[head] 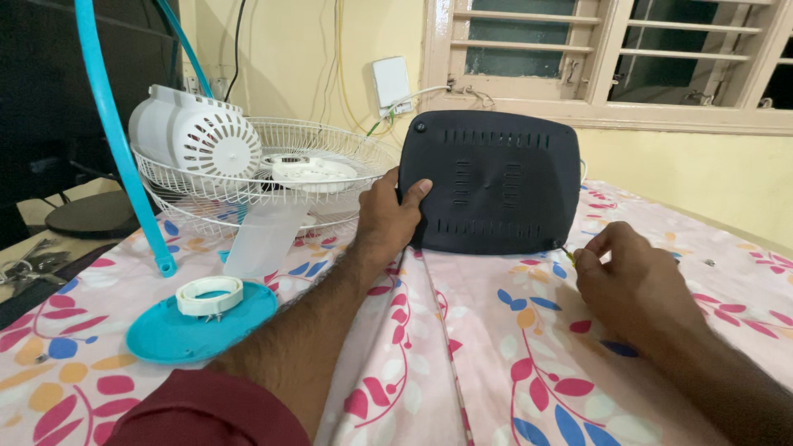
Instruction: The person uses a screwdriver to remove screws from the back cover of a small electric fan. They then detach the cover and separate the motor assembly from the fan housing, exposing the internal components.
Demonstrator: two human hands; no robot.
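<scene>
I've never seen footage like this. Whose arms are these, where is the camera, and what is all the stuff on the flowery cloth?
There is no machine here: a person wears a camera on the head, so you look down along their own arms. The left hand grips the edge of a black vented plastic cover, holding it upright on the floral cloth. The right hand pinches something small at the cover's lower corner; what it is cannot be told. To the left lie fan parts: a white wire fan guard, a white motor housing, a teal disc carrying a white ring, and a teal hoop.
</scene>
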